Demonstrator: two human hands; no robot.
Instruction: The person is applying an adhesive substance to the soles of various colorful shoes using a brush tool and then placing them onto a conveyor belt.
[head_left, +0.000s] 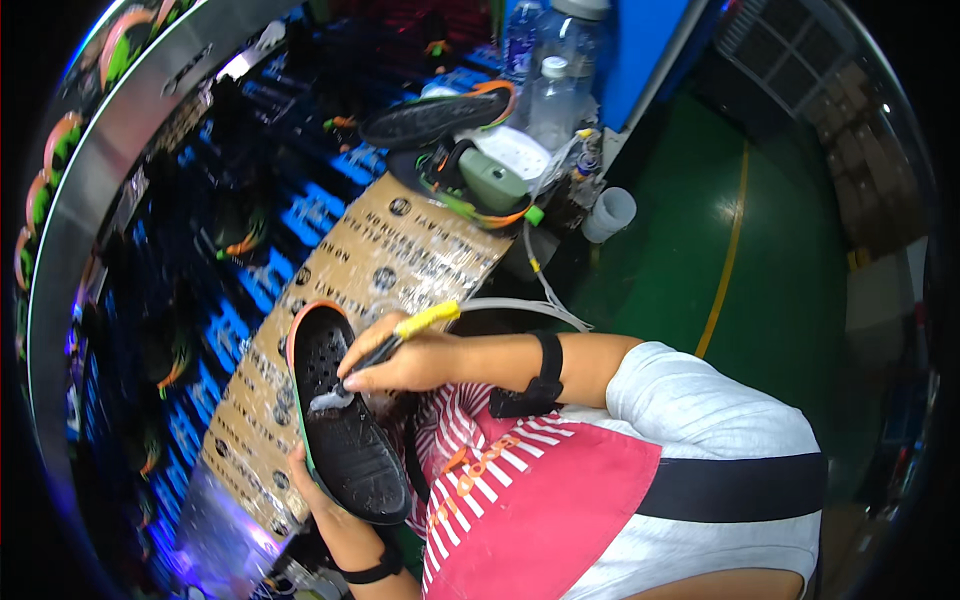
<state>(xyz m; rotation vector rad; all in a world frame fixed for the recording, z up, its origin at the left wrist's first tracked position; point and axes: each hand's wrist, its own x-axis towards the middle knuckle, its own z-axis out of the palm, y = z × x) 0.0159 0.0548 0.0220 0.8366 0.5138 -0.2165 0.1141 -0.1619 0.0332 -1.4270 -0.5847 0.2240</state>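
Observation:
A black shoe sole (358, 462) with an orange and green rim lies tilted before me, its hollow inside facing up and holes showing at its far end. My left hand (304, 478) grips it by the left edge; most of those fingers are hidden beneath. In my right hand (412, 362) is a glue brush with a yellow-wrapped handle (428, 319), joined to a clear hose (520, 303). Its tip meets a whitish, wet-looking patch (331, 401) at the middle of the sole.
Printed cardboard (345, 250) covers the bench. Beyond it are another black sole (435, 118), a green block (492, 178), clear bottles (552, 105) and a plastic cup (609, 214). Blue conveyor rollers (228, 325) with dark shoe parts run along the left, beside a metal rail (50, 235).

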